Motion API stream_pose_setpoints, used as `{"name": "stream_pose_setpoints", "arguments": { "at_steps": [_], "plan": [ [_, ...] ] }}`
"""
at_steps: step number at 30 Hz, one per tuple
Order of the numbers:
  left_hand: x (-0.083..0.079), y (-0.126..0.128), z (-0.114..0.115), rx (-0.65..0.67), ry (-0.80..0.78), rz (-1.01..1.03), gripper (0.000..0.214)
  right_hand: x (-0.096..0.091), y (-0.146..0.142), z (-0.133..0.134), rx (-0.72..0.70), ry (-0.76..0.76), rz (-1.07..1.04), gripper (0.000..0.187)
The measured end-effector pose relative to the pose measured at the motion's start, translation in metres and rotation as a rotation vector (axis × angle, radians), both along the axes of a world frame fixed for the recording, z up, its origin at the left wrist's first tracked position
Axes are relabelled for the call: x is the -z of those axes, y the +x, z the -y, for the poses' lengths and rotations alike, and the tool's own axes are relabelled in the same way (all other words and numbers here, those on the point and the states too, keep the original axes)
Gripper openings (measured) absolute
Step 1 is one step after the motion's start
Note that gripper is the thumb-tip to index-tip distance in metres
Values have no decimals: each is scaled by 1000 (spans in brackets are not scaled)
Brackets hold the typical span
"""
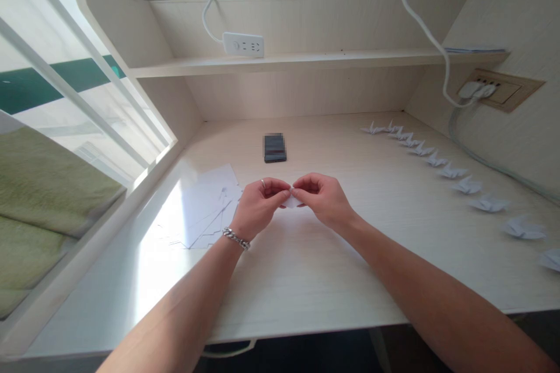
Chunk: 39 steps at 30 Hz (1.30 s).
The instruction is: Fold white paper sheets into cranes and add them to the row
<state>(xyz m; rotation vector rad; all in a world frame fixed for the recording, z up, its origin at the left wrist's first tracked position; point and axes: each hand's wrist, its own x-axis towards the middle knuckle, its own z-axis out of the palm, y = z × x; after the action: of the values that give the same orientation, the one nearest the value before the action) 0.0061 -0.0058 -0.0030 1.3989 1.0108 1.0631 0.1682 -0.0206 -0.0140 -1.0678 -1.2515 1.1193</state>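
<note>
A small folded piece of white paper (292,201) is pinched between my two hands, just above the middle of the desk. My left hand (261,204), with a ring and a chain bracelet, grips its left side between thumb and fingers. On the other side, my right hand (322,198) is closed on the paper's right edge. The fingers cover much of it, so its exact folded shape cannot be made out. To the left of my left hand lie white paper sheets (210,186), partly in bright sunlight.
Several white paper cranes (466,185) stand in a curved row along the desk's right side. A dark phone-like object (275,148), partly blurred, lies beyond my hands. A white power strip (243,45) rests on the shelf (306,62); its cable runs to a wall socket (503,90).
</note>
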Motion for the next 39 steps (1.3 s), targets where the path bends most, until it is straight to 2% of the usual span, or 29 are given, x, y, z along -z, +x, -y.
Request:
{"name": "stream_pose_setpoints", "arguments": {
  "at_steps": [15, 22, 25, 29, 34, 39],
  "plan": [
    [5, -1, -2, -42, 94, 5, 22, 0, -4, 0, 40, -20, -82, 27],
    [1, -1, -3, -58, 29, 63, 31, -1, -4, 2, 61, -30, -72, 26],
    [0, -2, -3, -22, 38, 62, 33, -1, -4, 2, 66, -33, -88, 26],
    [2, -4, -3, -50, 86, 1, 30, -2, -3, 1, 23, -63, -150, 26],
    [3, -5, -3, -101, 92, -14, 25, -7, -1, 2, -50, -179, -199, 26],
    [5, -4, -4, -60, 111, -31, 21, 0, 0, -1, -60, -83, -77, 25]
  ]
}}
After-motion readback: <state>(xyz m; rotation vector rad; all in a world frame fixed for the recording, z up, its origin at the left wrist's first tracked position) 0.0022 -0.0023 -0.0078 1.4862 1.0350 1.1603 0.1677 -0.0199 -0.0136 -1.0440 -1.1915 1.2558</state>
